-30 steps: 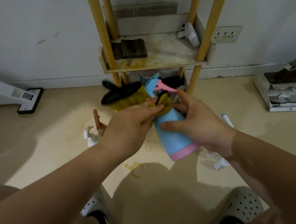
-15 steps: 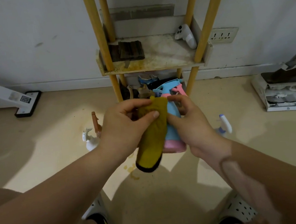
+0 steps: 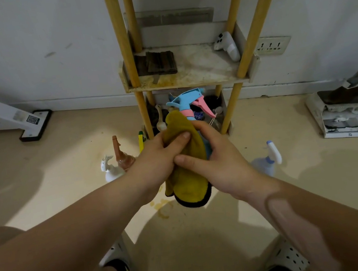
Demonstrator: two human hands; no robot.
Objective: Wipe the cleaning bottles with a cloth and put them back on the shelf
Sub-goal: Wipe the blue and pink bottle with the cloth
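Yellow cloth [image 3: 186,157] with a dark edge is wrapped round the body of the blue spray bottle [image 3: 188,101], which is held upright in the air near the middle of the scene, just in front of the shelf [image 3: 188,78]. Only the bottle's blue head, pink trigger and a sliver of its body show above and beside the cloth. The left hand [image 3: 160,159] grips the cloth, its thumb pressed flat on the fabric. The right hand [image 3: 221,159] is curled round the bottle from the right, its thumb lying across the cloth and touching the left hand. On the floor to the left stand a white spray bottle [image 3: 109,171] and a brown bottle [image 3: 121,155], close together. A pale spray bottle with a blue collar [image 3: 267,159] stands on the floor to the right. On the stained shelf board lie a dark pad [image 3: 160,62] and, far right, a white controller [image 3: 227,45].
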